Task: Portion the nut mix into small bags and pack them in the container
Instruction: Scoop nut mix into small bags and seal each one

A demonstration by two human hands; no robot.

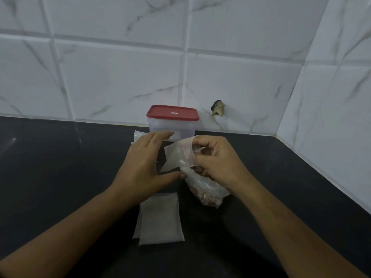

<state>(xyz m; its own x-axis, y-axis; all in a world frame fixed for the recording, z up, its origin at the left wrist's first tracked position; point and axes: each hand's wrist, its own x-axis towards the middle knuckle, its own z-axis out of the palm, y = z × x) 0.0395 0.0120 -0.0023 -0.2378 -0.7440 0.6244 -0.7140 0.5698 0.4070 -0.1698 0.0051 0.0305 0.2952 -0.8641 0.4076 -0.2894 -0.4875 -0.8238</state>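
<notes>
Wide black counter (60,177), smooth and matte, runs back to a glossy white wall of marble-veined tiles (120,77). At the far edge, dead centre, stands the container (180,128): a clear, boxy plastic tub, and its red lid (172,112) is on.

The bag of nuts (206,191) slumps on the counter just below the right hand (216,159), thin crinkled plastic with brown pieces showing through. Near centre lies a flat stack of small bags (160,219), frosted and rectangular, long axis running near to far.

Now the action: the right hand has its fingers curled, pinching one small bag (173,157) by an edge, probably the mouth, though the plastic bunches there and I can't be sure. That bag hangs out leftward between the two hands. The left hand (144,163) is spread flat, fingers straight, gripping nothing, with the thumb reaching to the bag's lower corner.

So the nuts sit right and near, closest to the right hand, and the left looks best placed to hold the bag open. The container waits beyond both hands. Another scrap of clear bag (138,135) peeks out behind the left fingers.
</notes>
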